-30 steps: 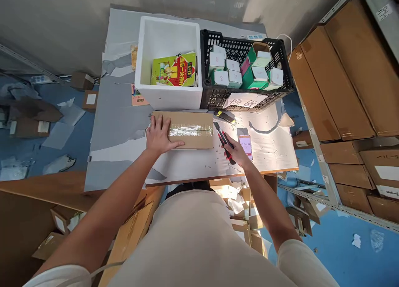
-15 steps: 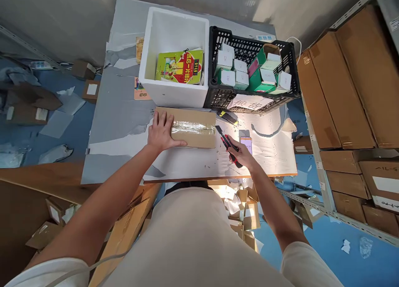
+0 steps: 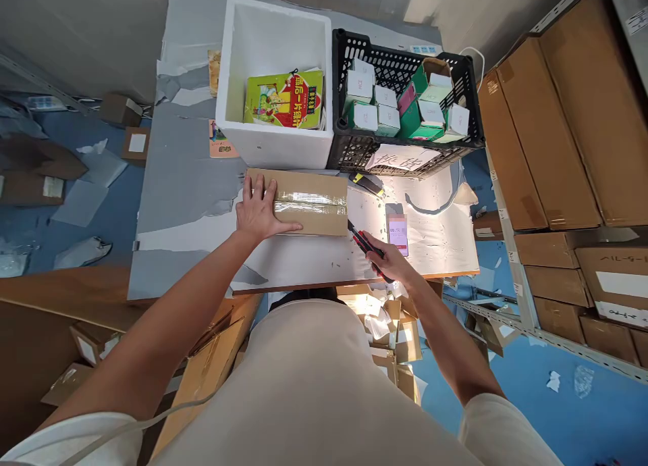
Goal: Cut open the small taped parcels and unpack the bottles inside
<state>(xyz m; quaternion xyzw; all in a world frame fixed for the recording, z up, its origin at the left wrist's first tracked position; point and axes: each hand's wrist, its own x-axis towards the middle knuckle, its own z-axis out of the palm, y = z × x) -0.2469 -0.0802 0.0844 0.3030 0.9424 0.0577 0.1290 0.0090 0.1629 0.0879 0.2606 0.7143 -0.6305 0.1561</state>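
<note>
In the head view, the person's right hand [image 3: 385, 258] is closed around a utility knife [image 3: 365, 244], covering part of its handle; its tip lies at the right edge of a taped cardboard box [image 3: 318, 221], though whether it touches cannot be told. The left hand [image 3: 257, 211], fingers spread wide, presses flat on that box's left end, hiding its surface there. The box lies on the table [image 3: 187, 189], before a white foam bin [image 3: 283, 148] holding a green-and-red booklet [image 3: 286, 101]; whatever lies beneath is mostly hidden. Beside it, a black crate [image 3: 349, 142] holds small cartons [image 3: 377, 118], their markings too small to read.
</note>
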